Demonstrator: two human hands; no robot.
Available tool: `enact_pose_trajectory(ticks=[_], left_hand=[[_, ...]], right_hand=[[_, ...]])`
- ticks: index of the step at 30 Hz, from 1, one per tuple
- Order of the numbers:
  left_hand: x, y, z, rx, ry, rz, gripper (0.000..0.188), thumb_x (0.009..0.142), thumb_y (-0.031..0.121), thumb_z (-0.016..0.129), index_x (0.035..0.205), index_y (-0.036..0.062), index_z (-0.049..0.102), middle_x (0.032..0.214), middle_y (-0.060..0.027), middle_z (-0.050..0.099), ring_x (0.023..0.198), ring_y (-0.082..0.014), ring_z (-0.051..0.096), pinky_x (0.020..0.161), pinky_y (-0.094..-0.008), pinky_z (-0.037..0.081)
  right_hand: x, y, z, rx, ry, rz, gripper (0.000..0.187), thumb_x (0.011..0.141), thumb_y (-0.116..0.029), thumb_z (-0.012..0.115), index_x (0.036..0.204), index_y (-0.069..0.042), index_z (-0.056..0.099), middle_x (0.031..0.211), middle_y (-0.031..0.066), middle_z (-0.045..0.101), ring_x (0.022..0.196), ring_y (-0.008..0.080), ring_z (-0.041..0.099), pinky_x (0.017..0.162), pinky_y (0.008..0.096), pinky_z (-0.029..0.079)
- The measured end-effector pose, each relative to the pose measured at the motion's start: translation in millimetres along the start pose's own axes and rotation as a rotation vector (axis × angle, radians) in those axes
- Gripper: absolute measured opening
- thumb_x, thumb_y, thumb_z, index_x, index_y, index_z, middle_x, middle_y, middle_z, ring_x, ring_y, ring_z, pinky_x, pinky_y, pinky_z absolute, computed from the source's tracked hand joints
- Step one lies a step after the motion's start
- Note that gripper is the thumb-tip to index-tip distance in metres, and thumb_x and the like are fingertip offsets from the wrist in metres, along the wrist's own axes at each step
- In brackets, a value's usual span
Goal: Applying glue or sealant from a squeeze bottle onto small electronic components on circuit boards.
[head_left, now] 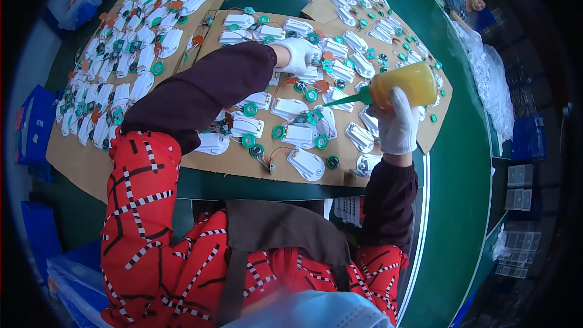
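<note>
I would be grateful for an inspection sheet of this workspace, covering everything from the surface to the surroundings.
Surface: brown cardboard sheets over a dark green surface.
Job's things: many white shells, green-rimmed discs and small circuit boards; a yellowish bottle, tilted, its green nozzle pointing left over the parts.
Clutter: pale plastic heap at right.
Hands: both white-gloved; right hand grips the bottle; left hand is among the parts, its grip unclear.
Cables: thin wires between parts.
Surroundings: another person upper right; blue bins left; clear boxes lower right.
</note>
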State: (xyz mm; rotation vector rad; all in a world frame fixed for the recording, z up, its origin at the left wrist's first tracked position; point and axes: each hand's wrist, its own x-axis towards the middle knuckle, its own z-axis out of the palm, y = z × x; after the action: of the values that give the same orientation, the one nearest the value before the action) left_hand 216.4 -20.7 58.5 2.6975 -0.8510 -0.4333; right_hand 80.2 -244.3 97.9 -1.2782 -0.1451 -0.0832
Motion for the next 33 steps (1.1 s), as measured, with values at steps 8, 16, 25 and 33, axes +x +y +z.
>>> enact_pose_trajectory(ticks=[8,16,25,33], left_hand=[[6.6,-5.2,13.9,0.021,0.178,0.118,0.012,0.067,0.007,0.058,0.079,0.0054,0.054,0.082,-0.0126,0.056,0.077,-0.0288,0.056,0.066,-0.0348,0.044],[-2.8,11.3,-3.0,0.141,0.067,0.063,0.025,0.069,0.003,0.057,0.094,0.0026,0.059,0.094,-0.0183,0.06,0.086,-0.0315,0.059,0.071,-0.0354,0.047],[2.4,15.7,12.7,0.303,0.183,-0.017,0.02,0.072,0.006,0.058,0.092,0.0018,0.06,0.095,-0.0164,0.061,0.087,-0.0291,0.06,0.067,-0.0347,0.05],[-18.2,16.8,-8.6,0.014,0.05,0.018,0.032,0.073,0.03,0.059,0.096,0.0073,0.057,0.098,-0.0148,0.058,0.091,-0.0304,0.056,0.076,-0.0349,0.045]], right_hand=[[5.6,10.6,-3.6,0.106,0.029,-0.026,0.037,0.082,-0.021,0.055,0.112,-0.005,0.041,0.101,0.0121,0.055,0.084,0.0194,0.058,0.057,0.0261,0.051],[-2.6,3.9,-4.5,0.126,0.046,0.0,0.041,0.081,-0.021,0.057,0.114,-0.005,0.039,0.102,0.0135,0.054,0.086,0.0206,0.057,0.054,0.0252,0.049],[-12.5,-0.2,-1.2,0.157,0.054,-0.045,0.042,0.081,-0.021,0.057,0.115,-0.005,0.038,0.103,0.0136,0.053,0.09,0.022,0.057,0.059,0.028,0.051],[-13.0,2.0,-2.8,0.104,0.112,-0.03,0.038,0.081,-0.022,0.056,0.112,-0.005,0.042,0.102,0.0119,0.054,0.082,0.019,0.058,0.052,0.0238,0.047]])
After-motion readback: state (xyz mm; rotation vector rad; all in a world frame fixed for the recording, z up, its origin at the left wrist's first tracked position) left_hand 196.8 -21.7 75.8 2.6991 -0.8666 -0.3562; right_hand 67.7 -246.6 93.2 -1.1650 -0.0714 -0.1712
